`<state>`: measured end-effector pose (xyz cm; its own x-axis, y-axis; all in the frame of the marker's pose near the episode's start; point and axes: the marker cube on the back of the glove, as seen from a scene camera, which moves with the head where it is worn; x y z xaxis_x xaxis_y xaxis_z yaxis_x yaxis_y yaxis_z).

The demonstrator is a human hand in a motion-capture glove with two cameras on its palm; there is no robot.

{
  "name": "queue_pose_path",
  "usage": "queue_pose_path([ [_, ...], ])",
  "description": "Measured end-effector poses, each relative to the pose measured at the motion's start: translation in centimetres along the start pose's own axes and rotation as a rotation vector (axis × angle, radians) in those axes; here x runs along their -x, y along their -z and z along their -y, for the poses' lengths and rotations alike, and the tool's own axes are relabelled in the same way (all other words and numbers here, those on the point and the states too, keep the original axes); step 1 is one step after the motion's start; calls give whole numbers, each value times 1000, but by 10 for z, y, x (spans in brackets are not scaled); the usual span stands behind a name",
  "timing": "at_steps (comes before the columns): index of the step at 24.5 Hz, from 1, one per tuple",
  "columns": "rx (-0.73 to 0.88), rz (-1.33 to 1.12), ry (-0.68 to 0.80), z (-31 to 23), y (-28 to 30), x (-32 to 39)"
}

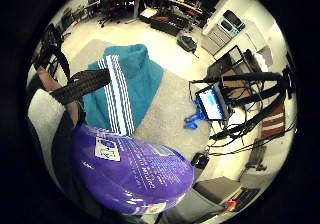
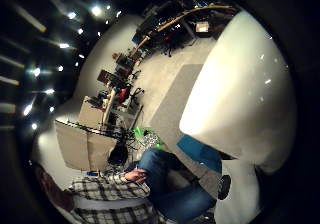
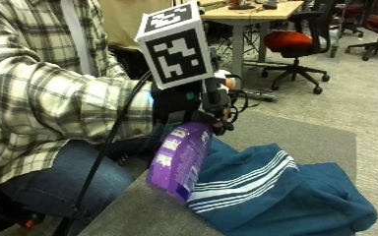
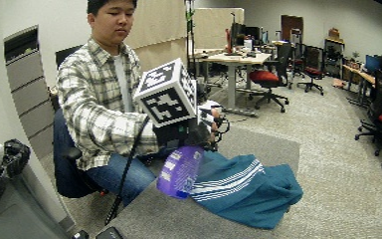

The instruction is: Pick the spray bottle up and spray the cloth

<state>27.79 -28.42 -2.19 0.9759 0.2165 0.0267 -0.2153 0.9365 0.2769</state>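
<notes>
A: Item one, gloved right hand [image 3: 192, 105]. State?

B: Fingers curled round the neck and head of the spray bottle [image 3: 179, 160], which hangs below the grip, purple body tilted, base down toward the table [image 3: 137, 211]. Whether a finger sits on the trigger cannot be told; the glove hides it.

A: Item two, spray bottle. Position?

B: Held in the air, base just above the grey table top at its near edge. In the little finger side palm view the purple body [image 1: 130, 169] fills the space under the palm, label outward.

A: Item three, cloth [image 3: 274, 191].

B: Teal, white stripes, heaped in folds on the table. It lies just beside and below the bottle, on the side away from the person's body. The striped edge [image 3: 241, 184] is nearest the bottle's base, apparently touching or almost so.

A: Step in hand?

B: By my reading, the pick-up is done and the spraying is not yet begun. The nozzle is hidden, so its aim is unconfirmed.

A: Handling advice for the entry?

B: Turn the head so the nozzle faces the cloth, away from the person's lap. Raise the bottle somewhat off the fabric so the spray spreads over the folds rather than wetting one spot. Keep the body fairly upright so the intake stays in liquid. Squeeze the trigger fully and hold the wrist steady.

A: Risk?

B: Spray could land on the table or on the jeans [image 3: 51, 177] if the nozzle points wrong.
</notes>
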Motion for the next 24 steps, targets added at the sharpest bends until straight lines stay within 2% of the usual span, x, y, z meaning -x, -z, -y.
queue_pose_path([
  [12,202,-229,134,4,-44,21],
  [24,330,-396,225,-5,-78,35],
])
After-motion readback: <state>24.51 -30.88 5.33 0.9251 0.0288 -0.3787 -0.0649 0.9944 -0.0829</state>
